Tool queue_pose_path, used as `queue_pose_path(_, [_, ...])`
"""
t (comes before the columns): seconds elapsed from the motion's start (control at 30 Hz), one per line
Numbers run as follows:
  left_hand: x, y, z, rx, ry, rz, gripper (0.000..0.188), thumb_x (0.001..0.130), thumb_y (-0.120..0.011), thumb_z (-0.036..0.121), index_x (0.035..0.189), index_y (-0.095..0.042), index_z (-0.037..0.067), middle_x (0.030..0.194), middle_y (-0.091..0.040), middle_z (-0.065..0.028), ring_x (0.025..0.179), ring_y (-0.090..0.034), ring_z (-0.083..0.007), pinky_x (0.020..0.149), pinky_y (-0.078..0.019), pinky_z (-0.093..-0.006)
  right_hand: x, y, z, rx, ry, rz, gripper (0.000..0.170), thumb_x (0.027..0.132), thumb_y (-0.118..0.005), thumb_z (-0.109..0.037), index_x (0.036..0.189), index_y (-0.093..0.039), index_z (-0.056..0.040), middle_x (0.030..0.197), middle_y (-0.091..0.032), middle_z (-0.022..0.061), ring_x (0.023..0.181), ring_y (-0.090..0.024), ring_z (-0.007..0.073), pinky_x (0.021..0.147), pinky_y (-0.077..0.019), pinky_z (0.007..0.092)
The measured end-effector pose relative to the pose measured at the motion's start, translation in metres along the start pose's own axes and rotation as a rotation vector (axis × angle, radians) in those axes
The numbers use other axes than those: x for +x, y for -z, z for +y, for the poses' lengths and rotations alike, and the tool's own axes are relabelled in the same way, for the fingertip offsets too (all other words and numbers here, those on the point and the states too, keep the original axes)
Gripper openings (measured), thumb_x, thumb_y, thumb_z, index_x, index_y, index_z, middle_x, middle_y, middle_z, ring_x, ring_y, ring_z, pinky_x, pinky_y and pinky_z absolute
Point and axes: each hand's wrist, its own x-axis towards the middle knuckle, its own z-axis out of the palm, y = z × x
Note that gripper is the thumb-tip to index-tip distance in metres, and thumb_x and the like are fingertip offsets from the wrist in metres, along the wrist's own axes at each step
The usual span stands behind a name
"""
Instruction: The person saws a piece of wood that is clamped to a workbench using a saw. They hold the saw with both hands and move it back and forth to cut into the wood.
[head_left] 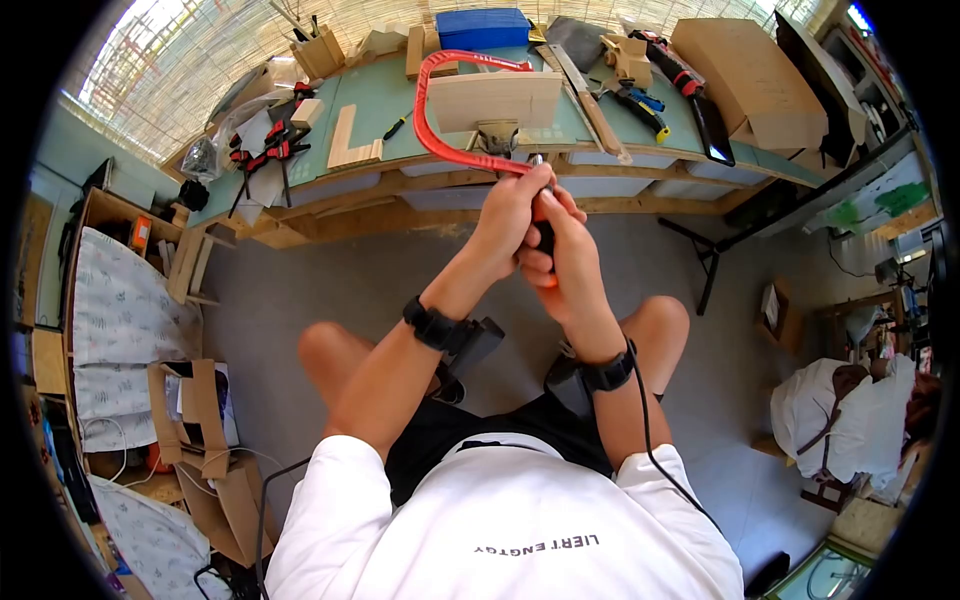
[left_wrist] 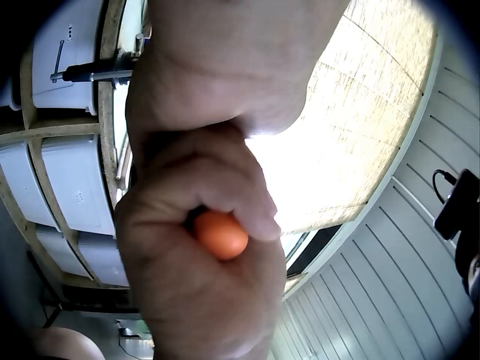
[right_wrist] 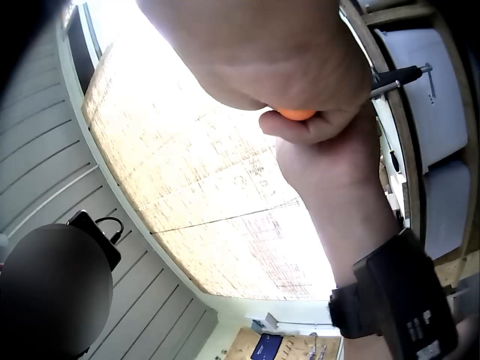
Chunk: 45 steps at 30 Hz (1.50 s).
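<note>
A coping saw with a red C-shaped frame (head_left: 428,110) reaches over the workbench in the head view. Its dark handle (head_left: 545,238) ends in an orange tip (left_wrist: 220,235). My left hand (head_left: 505,225) grips the handle near the frame, its fingers wrapped close against the right hand. Around the lower handle curls my right hand (head_left: 574,245), leaving the orange tip showing through its fist in the left wrist view. A pale wooden board (head_left: 495,100) stands upright in a metal vise (head_left: 497,134) at the bench's front edge, with the saw frame looping round its left side. The blade is hard to make out.
Red-and-black clamps (head_left: 268,150) and an L-shaped wooden piece (head_left: 350,142) lie left on the workbench (head_left: 390,95). To the right are wood strips (head_left: 590,110), a blue-and-yellow tool (head_left: 642,108) and a cardboard box (head_left: 755,75). A blue box (head_left: 484,29) stands behind the board.
</note>
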Motion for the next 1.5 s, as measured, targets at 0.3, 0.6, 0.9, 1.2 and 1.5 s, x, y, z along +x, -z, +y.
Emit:
queue_pose_path(0.3, [-0.008,-0.001,-0.001,0.061,-0.016,0.016,0.031,0.099,-0.051,0.035,0.101,-0.057,0.005,0.073,-0.062,-0.0049,0.048,-0.054,-0.0085,0.038,-0.0368,-0.0201,0.002,0.003,0.003,0.060,0.002,0.011,0.018,0.099,-0.053,-0.029,0.089,-0.048,-0.0151,0.069,-0.048,-0.0010,0.045,-0.039,0.0053,0.035,-0.0250,0.0187])
queue_pose_path(0.6, [-0.005,0.007,0.003,0.168,0.027,0.016,0.027,0.097,-0.052,0.036,0.095,-0.059,0.010,0.066,-0.060,-0.0021,0.044,-0.048,-0.0059,0.032,-0.0304,-0.0235,-0.002,0.005,0.012,0.134,-0.010,-0.014,0.019,0.100,-0.052,-0.029,0.091,-0.048,-0.0132,0.071,-0.048,-0.0013,0.047,-0.037,0.0042,0.037,-0.0243,0.0181])
queue_pose_path(0.9, [0.005,0.009,0.002,0.244,0.004,0.008,0.028,0.098,-0.048,0.036,0.095,-0.057,0.010,0.072,-0.059,-0.0014,0.047,-0.051,-0.0074,0.032,-0.0363,-0.0232,0.010,0.005,0.002,0.105,0.003,0.010,0.020,0.099,-0.053,-0.032,0.090,-0.049,-0.0144,0.071,-0.048,-0.0011,0.046,-0.038,0.0052,0.035,-0.0235,0.0189])
queue_pose_path(1.2, [0.005,0.008,0.004,0.229,0.055,0.057,0.028,0.097,-0.051,0.035,0.093,-0.057,0.008,0.073,-0.061,-0.0033,0.046,-0.050,-0.0070,0.035,-0.0341,-0.0201,0.008,0.010,0.009,0.152,-0.035,0.022,0.020,0.098,-0.054,-0.032,0.089,-0.050,-0.0156,0.069,-0.049,-0.0018,0.044,-0.038,0.0045,0.034,-0.0236,0.0181])
queue_pose_path(1.5, [0.012,0.010,0.008,0.276,0.047,0.031,0.029,0.096,-0.052,0.038,0.094,-0.056,0.009,0.071,-0.059,-0.0035,0.046,-0.048,-0.0069,0.035,-0.0363,-0.0227,0.017,0.010,0.006,0.184,-0.031,-0.039,0.019,0.099,-0.054,-0.032,0.094,-0.055,-0.0146,0.070,-0.050,-0.0032,0.046,-0.037,0.0017,0.035,-0.0240,0.0161])
